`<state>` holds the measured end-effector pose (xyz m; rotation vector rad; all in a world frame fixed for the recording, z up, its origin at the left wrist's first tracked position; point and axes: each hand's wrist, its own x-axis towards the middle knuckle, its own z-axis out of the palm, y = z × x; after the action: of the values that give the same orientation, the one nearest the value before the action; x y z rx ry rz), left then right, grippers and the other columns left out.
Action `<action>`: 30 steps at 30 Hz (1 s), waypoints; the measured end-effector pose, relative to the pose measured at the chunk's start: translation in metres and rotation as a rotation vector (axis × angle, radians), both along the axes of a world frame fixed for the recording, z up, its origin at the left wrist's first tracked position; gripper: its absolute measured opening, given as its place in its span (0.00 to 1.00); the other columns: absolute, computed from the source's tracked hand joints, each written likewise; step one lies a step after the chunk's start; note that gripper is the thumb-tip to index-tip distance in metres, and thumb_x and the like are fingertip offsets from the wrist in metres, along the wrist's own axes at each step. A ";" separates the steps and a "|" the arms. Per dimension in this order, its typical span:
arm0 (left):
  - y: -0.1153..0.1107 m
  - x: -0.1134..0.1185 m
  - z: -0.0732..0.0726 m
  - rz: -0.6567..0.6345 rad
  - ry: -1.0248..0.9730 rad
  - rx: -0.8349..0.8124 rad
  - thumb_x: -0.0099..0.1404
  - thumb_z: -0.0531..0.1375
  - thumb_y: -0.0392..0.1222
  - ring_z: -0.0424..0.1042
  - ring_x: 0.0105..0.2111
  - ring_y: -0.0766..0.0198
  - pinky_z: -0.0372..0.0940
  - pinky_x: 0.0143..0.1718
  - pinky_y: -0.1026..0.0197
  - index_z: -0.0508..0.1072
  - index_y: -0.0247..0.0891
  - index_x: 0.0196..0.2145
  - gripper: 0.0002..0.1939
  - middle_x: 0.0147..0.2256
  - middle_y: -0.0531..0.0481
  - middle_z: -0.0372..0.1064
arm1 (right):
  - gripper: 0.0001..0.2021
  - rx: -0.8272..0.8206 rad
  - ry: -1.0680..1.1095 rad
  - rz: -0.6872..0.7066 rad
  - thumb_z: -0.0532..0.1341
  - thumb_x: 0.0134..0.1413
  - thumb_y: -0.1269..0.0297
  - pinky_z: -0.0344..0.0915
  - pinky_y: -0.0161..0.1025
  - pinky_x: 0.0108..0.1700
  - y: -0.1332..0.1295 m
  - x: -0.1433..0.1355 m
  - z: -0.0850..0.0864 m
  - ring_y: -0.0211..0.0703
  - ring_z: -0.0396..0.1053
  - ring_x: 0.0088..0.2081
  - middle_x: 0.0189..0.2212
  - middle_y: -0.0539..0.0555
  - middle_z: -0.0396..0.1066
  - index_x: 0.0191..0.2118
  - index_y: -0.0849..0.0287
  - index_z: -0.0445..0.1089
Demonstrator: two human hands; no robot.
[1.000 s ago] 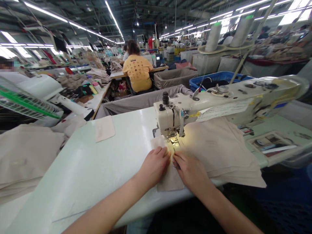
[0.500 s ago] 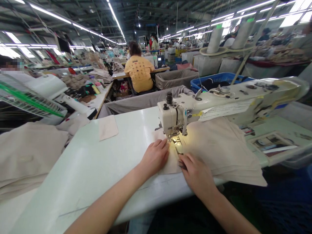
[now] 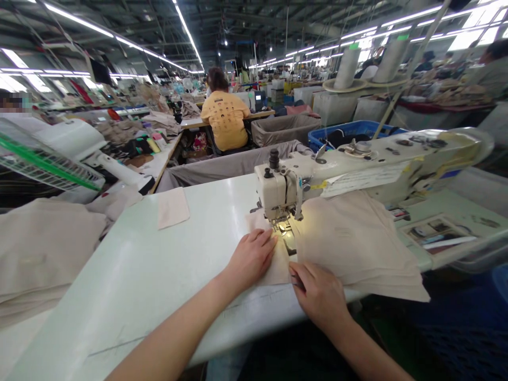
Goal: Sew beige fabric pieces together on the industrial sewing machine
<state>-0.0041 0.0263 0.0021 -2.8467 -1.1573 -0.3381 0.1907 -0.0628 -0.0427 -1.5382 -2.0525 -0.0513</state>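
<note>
A small beige fabric piece (image 3: 279, 271) lies under the needle area of the sewing machine (image 3: 273, 188), where a lamp lights the presser foot (image 3: 284, 227). My left hand (image 3: 253, 255) rests on this piece with its fingers stretched flat, the tips just left of the foot. At the piece's near right edge, my right hand (image 3: 320, 290) pinches the fabric between thumb and forefinger. Something dark shows under its curled fingers, too hidden to name. To the right, a stack of larger beige fabric panels (image 3: 353, 241) lies beneath the machine arm.
Another beige piece (image 3: 173, 208) lies on the pale green table (image 3: 198, 248) at the left. More beige panels (image 3: 43, 248) are heaped at far left, below a white fan (image 3: 79, 140). Behind the table are a cloth-lined bin (image 3: 222, 166), a blue basket (image 3: 357, 128) and a seated person (image 3: 225, 119).
My right hand has drawn slightly down toward the table's front edge, away from the presser foot. My left hand stays on the fabric. The whole view has shifted a little.
</note>
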 end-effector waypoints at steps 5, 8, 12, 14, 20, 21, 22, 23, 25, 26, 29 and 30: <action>0.000 0.001 -0.008 0.023 -0.012 0.020 0.73 0.54 0.38 0.66 0.57 0.49 0.68 0.54 0.45 0.69 0.34 0.57 0.17 0.59 0.38 0.67 | 0.12 0.017 0.010 -0.015 0.57 0.55 0.75 0.55 0.37 0.32 0.000 -0.002 0.000 0.40 0.70 0.28 0.27 0.49 0.72 0.40 0.55 0.75; 0.001 0.003 -0.012 0.031 -0.029 0.031 0.73 0.54 0.39 0.64 0.61 0.49 0.66 0.58 0.45 0.69 0.35 0.58 0.18 0.60 0.38 0.66 | 0.13 0.013 0.007 -0.014 0.57 0.57 0.75 0.56 0.37 0.33 0.000 -0.002 0.000 0.40 0.70 0.28 0.27 0.49 0.73 0.41 0.55 0.76; 0.000 -0.002 -0.013 0.026 -0.019 0.036 0.73 0.54 0.39 0.66 0.60 0.50 0.67 0.58 0.45 0.68 0.36 0.57 0.17 0.60 0.38 0.67 | 0.12 0.062 0.014 -0.001 0.55 0.62 0.72 0.58 0.37 0.34 -0.001 -0.001 -0.001 0.40 0.71 0.29 0.28 0.50 0.74 0.43 0.56 0.76; -0.003 -0.010 -0.012 0.027 -0.013 0.034 0.73 0.53 0.39 0.66 0.60 0.50 0.67 0.58 0.46 0.68 0.36 0.57 0.17 0.59 0.38 0.67 | 0.13 0.065 0.003 0.004 0.54 0.64 0.71 0.59 0.37 0.34 -0.001 0.000 -0.003 0.40 0.72 0.30 0.29 0.51 0.75 0.46 0.56 0.76; -0.030 -0.029 0.006 0.057 0.050 -0.009 0.74 0.53 0.41 0.63 0.62 0.47 0.63 0.60 0.42 0.66 0.37 0.59 0.18 0.62 0.39 0.64 | 0.13 0.071 -0.048 0.067 0.54 0.65 0.70 0.61 0.36 0.32 0.000 0.005 -0.007 0.41 0.73 0.29 0.31 0.53 0.77 0.47 0.57 0.75; -0.039 -0.027 0.012 0.076 0.058 -0.022 0.74 0.54 0.42 0.64 0.61 0.46 0.64 0.59 0.41 0.66 0.37 0.59 0.19 0.62 0.39 0.64 | 0.13 0.080 -0.048 0.065 0.54 0.65 0.70 0.61 0.37 0.32 0.000 0.005 -0.007 0.41 0.73 0.29 0.31 0.53 0.77 0.47 0.58 0.75; -0.047 -0.025 0.017 0.095 0.064 -0.047 0.73 0.55 0.43 0.66 0.59 0.46 0.67 0.56 0.42 0.65 0.37 0.60 0.20 0.62 0.39 0.64 | 0.13 0.089 -0.046 0.058 0.54 0.65 0.70 0.62 0.37 0.32 0.000 0.005 -0.007 0.41 0.73 0.29 0.31 0.53 0.77 0.47 0.58 0.75; -0.055 -0.022 0.022 0.103 0.077 -0.091 0.71 0.57 0.45 0.68 0.56 0.47 0.70 0.52 0.44 0.63 0.38 0.61 0.23 0.61 0.39 0.64 | 0.13 0.095 -0.044 0.049 0.53 0.66 0.70 0.62 0.37 0.32 -0.001 0.004 -0.006 0.41 0.73 0.29 0.30 0.54 0.77 0.46 0.58 0.75; -0.068 -0.015 0.028 0.131 0.109 -0.195 0.69 0.60 0.47 0.72 0.49 0.50 0.74 0.43 0.49 0.61 0.39 0.61 0.26 0.58 0.40 0.66 | 0.13 0.102 -0.044 0.052 0.53 0.65 0.71 0.63 0.37 0.32 -0.001 0.004 -0.006 0.41 0.74 0.29 0.30 0.54 0.77 0.46 0.58 0.75; -0.071 -0.013 0.029 0.141 0.129 -0.239 0.68 0.60 0.47 0.73 0.47 0.51 0.75 0.40 0.52 0.62 0.39 0.60 0.25 0.56 0.40 0.67 | 0.13 0.105 -0.046 0.062 0.53 0.65 0.71 0.63 0.37 0.32 -0.001 0.004 -0.007 0.41 0.74 0.29 0.30 0.54 0.77 0.46 0.58 0.75; -0.060 -0.010 0.024 0.198 0.177 -0.241 0.69 0.58 0.45 0.74 0.44 0.53 0.75 0.37 0.54 0.66 0.39 0.55 0.19 0.54 0.40 0.69 | 0.14 0.120 -0.042 0.072 0.53 0.64 0.72 0.62 0.37 0.31 0.000 0.004 -0.008 0.41 0.74 0.29 0.30 0.54 0.77 0.46 0.59 0.75; -0.051 -0.011 0.020 0.230 0.182 -0.191 0.70 0.57 0.43 0.74 0.45 0.52 0.75 0.39 0.53 0.66 0.38 0.55 0.18 0.55 0.38 0.68 | 0.14 0.123 -0.035 0.065 0.53 0.64 0.71 0.62 0.37 0.31 0.000 0.003 -0.009 0.41 0.74 0.29 0.30 0.53 0.77 0.46 0.58 0.75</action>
<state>-0.0152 -0.0245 0.0220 -2.7811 -1.5305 0.0446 0.1939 -0.0624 -0.0513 -1.4046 -2.0846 -0.1783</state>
